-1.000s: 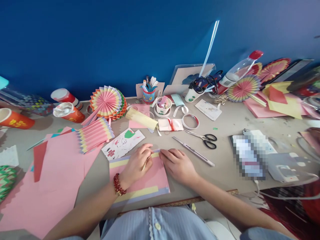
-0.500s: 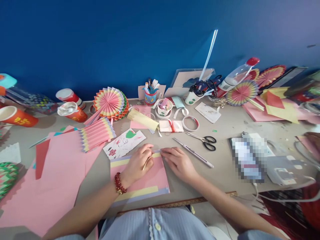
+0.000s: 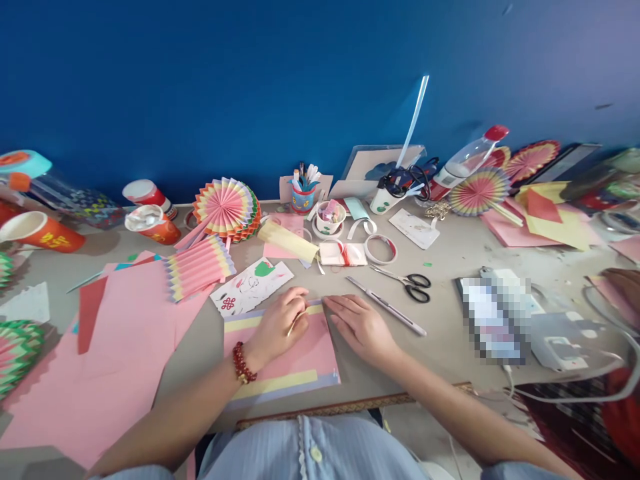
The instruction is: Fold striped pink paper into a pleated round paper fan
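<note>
Our yellow-banded pink rectangular paper sheet [image 3: 305, 357] lies at six o'clock. Our left hand [image 3: 277, 327] pinches a thin pale stick [image 3: 294, 325]; our flattened right hand [image 3: 364, 327] grips nothing; uneven pressure could skew the sheet.

Left hand [image 3: 279, 328] curled, right hand [image 3: 364, 328] palm down with fingers extended, both forearms [image 3: 185, 400] angled inward.

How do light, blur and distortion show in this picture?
Head view: the blue wall is paler at upper right; head view: the orange cup at far left seems stretched by wide-angle distortion; head view: the left forearm looks softer than the left hand; head view: blocky pixels hide the phone screen.
</note>
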Demonstrator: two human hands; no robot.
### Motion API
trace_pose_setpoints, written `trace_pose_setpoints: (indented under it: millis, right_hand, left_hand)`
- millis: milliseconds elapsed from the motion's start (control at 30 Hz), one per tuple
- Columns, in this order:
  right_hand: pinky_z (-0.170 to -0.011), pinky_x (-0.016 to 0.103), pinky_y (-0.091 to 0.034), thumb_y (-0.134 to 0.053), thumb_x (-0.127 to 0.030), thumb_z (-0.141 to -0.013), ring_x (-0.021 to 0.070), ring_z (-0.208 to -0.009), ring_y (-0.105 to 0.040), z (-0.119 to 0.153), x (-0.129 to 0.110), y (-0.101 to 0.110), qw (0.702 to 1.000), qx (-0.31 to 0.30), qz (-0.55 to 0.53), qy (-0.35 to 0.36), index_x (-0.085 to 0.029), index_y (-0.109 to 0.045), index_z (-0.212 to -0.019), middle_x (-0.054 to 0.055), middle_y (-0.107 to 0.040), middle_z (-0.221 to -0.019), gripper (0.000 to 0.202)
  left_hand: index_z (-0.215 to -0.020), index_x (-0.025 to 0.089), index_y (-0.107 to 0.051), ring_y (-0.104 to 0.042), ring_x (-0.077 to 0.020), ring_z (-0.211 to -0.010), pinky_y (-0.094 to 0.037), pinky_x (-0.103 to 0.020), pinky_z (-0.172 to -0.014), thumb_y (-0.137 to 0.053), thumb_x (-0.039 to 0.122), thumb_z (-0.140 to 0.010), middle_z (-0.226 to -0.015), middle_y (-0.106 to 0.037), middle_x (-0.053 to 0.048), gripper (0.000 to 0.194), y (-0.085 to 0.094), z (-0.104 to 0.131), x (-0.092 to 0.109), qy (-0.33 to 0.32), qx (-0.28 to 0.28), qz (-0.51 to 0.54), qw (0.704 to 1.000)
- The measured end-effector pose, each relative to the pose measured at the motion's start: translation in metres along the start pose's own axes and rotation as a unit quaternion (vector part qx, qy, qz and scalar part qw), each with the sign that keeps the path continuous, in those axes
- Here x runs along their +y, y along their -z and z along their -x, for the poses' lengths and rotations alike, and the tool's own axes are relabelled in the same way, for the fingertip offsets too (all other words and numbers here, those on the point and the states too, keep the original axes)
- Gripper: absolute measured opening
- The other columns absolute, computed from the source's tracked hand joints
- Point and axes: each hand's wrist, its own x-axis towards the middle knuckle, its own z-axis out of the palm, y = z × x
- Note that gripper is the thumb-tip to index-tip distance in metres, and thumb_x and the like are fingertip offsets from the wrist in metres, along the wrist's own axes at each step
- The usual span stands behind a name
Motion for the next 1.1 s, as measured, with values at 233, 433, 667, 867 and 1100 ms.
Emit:
trace_pose_setpoints:
  millis: [233, 433, 667, 867, 1100]
  right_hand:
    - [-0.082, 0.042, -0.05, -0.051, -0.024, -0.098, 0.0285, -0.109, -0.058, 0.005, -0.008, -0.004, 0.996, -0.01, 0.084, 0.016, -0.02, -0.065, -0.12, 0.011, -0.065, -0.129, 0.026]
    - [-0.092, 0.047, -0.048, -0.063, -0.029, -0.085, 0.0318, -0.111, -0.056, -0.007, -0.01, -0.005, 0.999, 0.02, 0.013, -0.044, -0.015, -0.049, -0.135, 0.016, -0.061, -0.128, 0.054]
    - [-0.078, 0.035, -0.048, -0.052, -0.015, -0.084, 0.0244, -0.088, -0.062, -0.027, -0.008, -0.01, 0.994, 0.044, -0.05, -0.084, -0.018, -0.061, -0.108, 0.01, -0.067, -0.1, 0.025]
    - [-0.062, 0.028, -0.044, -0.055, -0.034, -0.087, 0.0174, -0.065, -0.059, -0.024, 0.012, 0.005, 0.943, 0.048, -0.211, -0.251, -0.022, -0.059, -0.105, 0.0, -0.067, -0.081, 0.022]
    - [-0.054, 0.026, -0.039, -0.057, -0.037, -0.083, 0.0131, -0.05, -0.051, -0.017, 0.024, 0.014, 0.922, 0.025, -0.235, -0.307, -0.022, -0.062, -0.098, -0.001, -0.067, -0.08, 0.021]
  left_hand:
    - [-0.086, 0.021, -0.053, -0.055, -0.0233, -0.119, -0.047, -0.04, -0.1, -0.047, 0.014, -0.092, -0.115, -0.059, -0.01, 0.011, -0.001, 0.001, -0.001, -0.004, 0.019, 0.018, 1.0]
    - [-0.091, 0.021, -0.06, -0.056, -0.0241, -0.119, -0.047, -0.041, -0.101, -0.054, 0.029, -0.095, -0.118, -0.06, -0.01, 0.011, 0.002, -0.002, 0.005, -0.012, 0.024, 0.011, 1.0]
    - [-0.122, 0.022, -0.06, -0.054, -0.0252, -0.122, -0.045, -0.043, -0.103, -0.051, 0.04, -0.097, -0.131, -0.056, -0.011, 0.032, 0.008, -0.002, 0.009, -0.046, -0.022, -0.058, 0.997]
    - [-0.122, 0.02, -0.061, -0.058, -0.0242, -0.11, -0.045, -0.043, -0.097, -0.049, 0.028, -0.099, -0.124, -0.062, -0.01, 0.027, -0.001, -0.004, 0.003, -0.089, -0.038, -0.182, 0.979]
    - [-0.121, 0.019, -0.06, -0.059, -0.0235, -0.104, -0.047, -0.042, -0.088, -0.047, 0.017, -0.099, -0.118, -0.065, -0.009, 0.026, -0.006, -0.007, 0.004, -0.15, -0.039, -0.282, 0.947]
